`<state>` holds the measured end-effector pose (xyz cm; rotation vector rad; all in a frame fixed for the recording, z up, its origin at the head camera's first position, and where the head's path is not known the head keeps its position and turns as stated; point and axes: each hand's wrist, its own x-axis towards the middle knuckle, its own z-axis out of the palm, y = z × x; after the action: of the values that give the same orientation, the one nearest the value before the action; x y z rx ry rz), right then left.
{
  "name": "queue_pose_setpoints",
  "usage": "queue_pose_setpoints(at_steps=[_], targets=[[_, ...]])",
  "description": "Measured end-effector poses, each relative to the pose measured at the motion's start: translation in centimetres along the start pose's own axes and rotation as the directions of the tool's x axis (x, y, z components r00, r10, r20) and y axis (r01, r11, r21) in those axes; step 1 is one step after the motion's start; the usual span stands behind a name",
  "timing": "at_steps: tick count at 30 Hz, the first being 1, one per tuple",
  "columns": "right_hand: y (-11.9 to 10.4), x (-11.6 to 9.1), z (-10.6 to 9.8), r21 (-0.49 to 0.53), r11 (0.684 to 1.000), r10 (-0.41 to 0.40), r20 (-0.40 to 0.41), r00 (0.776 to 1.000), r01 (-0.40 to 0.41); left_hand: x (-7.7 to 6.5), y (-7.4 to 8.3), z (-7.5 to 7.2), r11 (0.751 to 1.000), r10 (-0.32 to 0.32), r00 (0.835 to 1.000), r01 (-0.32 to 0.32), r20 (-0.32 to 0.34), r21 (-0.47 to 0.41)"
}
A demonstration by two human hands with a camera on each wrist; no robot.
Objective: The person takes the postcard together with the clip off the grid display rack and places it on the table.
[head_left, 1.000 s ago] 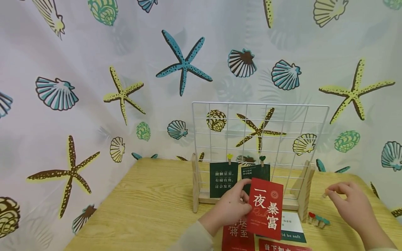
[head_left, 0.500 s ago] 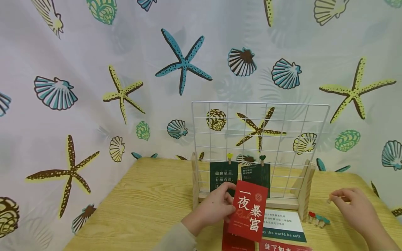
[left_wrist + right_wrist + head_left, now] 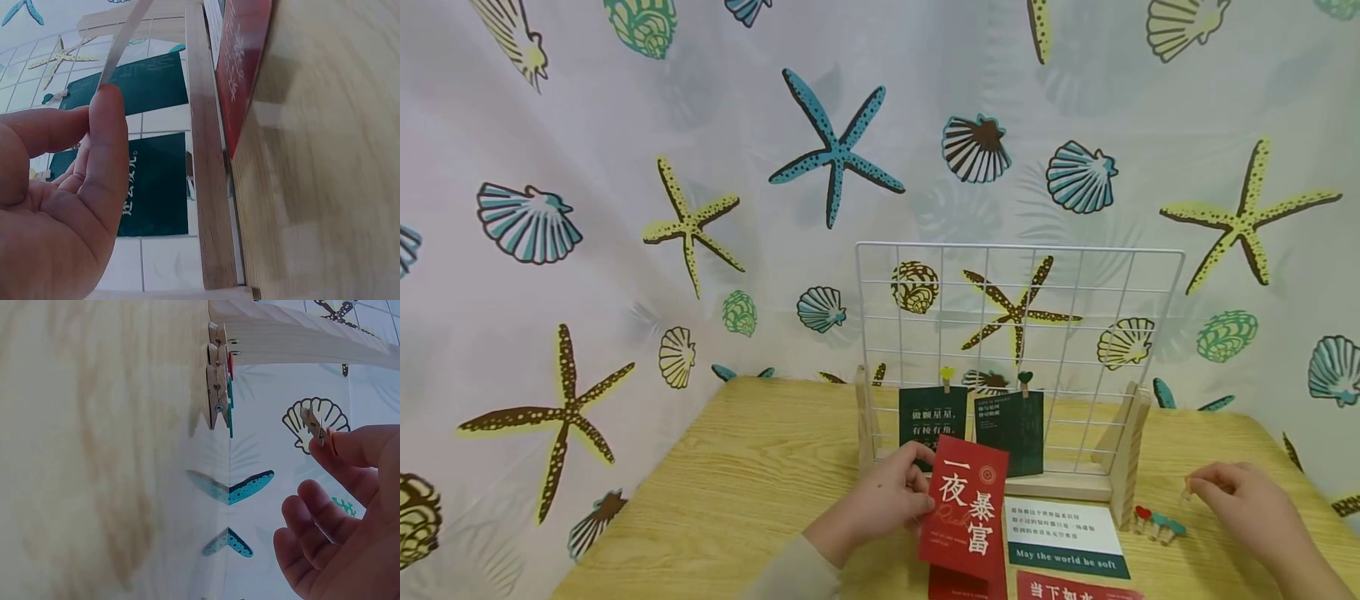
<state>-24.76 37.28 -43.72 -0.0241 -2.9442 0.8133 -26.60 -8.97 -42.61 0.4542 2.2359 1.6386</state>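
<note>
Between thumb and fingers my left hand (image 3: 880,497) pinches the left edge of a red card (image 3: 964,508) with white Chinese characters. The card is held up over another red card (image 3: 947,583) on the table. To the right, my right hand (image 3: 1246,508) pinches a small wooden clothespin (image 3: 316,425) with an orange piece at its end. Several clothespins with red and teal hearts (image 3: 1161,525) lie just left of that hand. Two dark green cards (image 3: 1009,433) hang on a white wire grid (image 3: 1078,325), clipped by a yellow-heart clothespin (image 3: 947,375) and a green-heart clothespin (image 3: 1026,380).
Wooden feet (image 3: 1127,458) and a bottom bar carry the grid. In front lie a white and green card (image 3: 1066,533) and a red card (image 3: 1067,587). Behind the wooden table (image 3: 737,492) hangs a curtain (image 3: 715,125) printed with shells and starfish.
My left hand has moved left and slightly down with the red card, uncovering the white and green card. My right hand has shifted slightly right and down, still holding its clothespin.
</note>
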Motion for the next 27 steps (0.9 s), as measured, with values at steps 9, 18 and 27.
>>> queue_pose_setpoints(at_steps=[9,18,27], targets=[[0.5,0.2,0.1,0.012,0.998,0.055,0.103,0.993,-0.056,-0.9,-1.1,-1.8,1.0,-0.017,1.0,0.017,0.012,0.0],[0.7,0.0,0.2,0.054,0.993,0.095,0.156,0.983,-0.104,-1.8,-1.9,-3.8,0.999,-0.042,0.999,0.042,0.006,0.015],[1.3,0.0,0.5,0.072,0.988,0.12,0.19,0.974,-0.136,-2.4,-3.0,-5.1,0.998,-0.068,0.998,0.068,0.01,0.017]])
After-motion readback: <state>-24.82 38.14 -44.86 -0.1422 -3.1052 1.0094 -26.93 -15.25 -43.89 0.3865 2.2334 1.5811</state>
